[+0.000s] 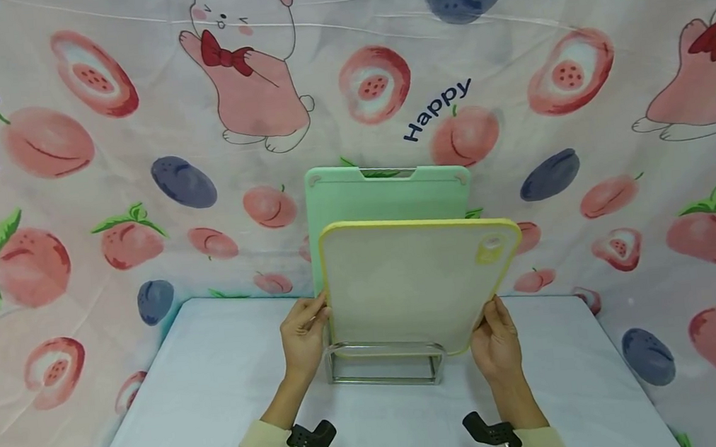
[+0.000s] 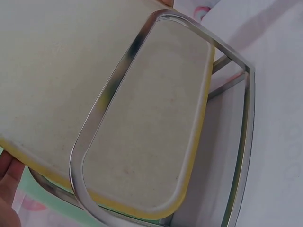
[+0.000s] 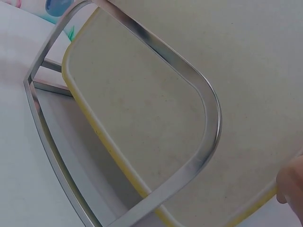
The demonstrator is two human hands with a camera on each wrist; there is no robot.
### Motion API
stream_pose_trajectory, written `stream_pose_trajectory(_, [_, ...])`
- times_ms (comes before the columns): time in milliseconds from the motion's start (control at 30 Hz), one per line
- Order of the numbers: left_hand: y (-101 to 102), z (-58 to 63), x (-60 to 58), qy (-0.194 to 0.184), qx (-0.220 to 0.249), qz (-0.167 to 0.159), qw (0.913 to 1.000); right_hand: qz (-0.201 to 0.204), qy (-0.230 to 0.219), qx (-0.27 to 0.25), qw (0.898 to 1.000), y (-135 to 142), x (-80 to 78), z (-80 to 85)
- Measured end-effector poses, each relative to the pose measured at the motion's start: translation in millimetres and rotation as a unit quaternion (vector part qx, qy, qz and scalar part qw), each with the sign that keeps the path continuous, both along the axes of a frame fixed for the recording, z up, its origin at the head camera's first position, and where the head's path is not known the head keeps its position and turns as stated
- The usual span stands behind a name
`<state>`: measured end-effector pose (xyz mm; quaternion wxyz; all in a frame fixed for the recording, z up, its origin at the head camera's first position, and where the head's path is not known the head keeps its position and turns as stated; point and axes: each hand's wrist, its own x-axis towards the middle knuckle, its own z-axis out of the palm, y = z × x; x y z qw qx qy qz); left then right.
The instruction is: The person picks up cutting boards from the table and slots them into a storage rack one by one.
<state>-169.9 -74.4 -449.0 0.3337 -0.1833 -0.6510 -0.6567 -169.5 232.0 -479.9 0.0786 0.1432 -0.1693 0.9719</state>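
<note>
A pale cutting board with a yellow rim stands tilted behind the front loop of a metal rack. My left hand pinches its left edge, and my right hand grips its lower right edge. Behind it, a green cutting board stands upright, its lower part hidden. In the left wrist view, the board's bottom edge shows inside the rack, with fingers at the lower left. The right wrist view has the pale board behind the metal loop, raised above the rack's base bar.
The rack stands on a white-covered table. A fruit-patterned cloth hangs behind the table and spreads along both sides. A black wrist band sits on the left wrist and another on the right.
</note>
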Motion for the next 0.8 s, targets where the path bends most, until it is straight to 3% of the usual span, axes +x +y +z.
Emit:
stream_pose_trajectory(167, [-3.4, -11.3, -6.7, -0.009, -0.003, 0.018, 0.9998, -0.001, -0.008, 0.003, 1.000, -4.2, 0.6, 0.8])
stream_pose_trajectory(300, [-5.8, -13.3, -7.7, -0.011, 0.005, 0.025, 0.9996, -0.003, -0.006, 0.019, 1.000, -8.1, 1.0, 0.6])
stream_pose_trajectory(533, [-10.6, -14.4, -8.7, 0.017, 0.010, 0.029, 0.9994, -0.004, -0.024, 0.010, 1.000, -15.8, 3.7, 0.9])
stream_pose_trajectory(800, [-19.5, -17.6, -9.3, -0.005, 0.025, 0.020, 0.9995, -0.013, -0.053, 0.025, 0.998, -25.3, 8.6, 4.3])
